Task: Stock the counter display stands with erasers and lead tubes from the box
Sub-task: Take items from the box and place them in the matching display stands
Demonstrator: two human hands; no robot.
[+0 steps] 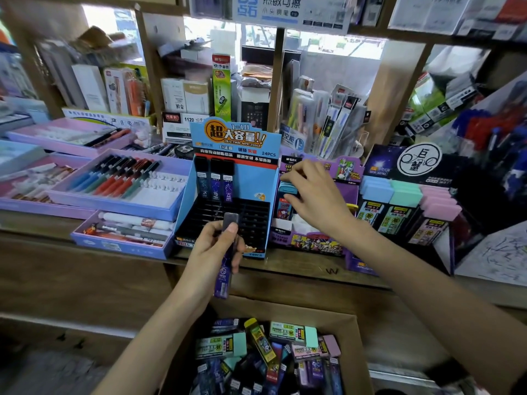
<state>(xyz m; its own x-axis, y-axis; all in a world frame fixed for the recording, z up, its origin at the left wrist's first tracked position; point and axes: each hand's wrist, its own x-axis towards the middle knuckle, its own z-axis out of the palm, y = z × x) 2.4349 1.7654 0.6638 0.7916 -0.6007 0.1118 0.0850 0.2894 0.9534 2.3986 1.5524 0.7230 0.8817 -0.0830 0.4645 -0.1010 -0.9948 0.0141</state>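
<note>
Under the desk (285, 269) sits the box (352, 337), within easy reach. The blue stand (186, 201) has bare slots, so our left hand (212, 249) grips a lead tube (225, 269) upright, we judge for them. Our right hand (316, 195) pinches an eraser (286, 187) at the purple stand (313, 241).

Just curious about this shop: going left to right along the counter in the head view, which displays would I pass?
Purple pen tray → blue lead tube stand → purple eraser stand → black stand of pastel erasers.
</note>
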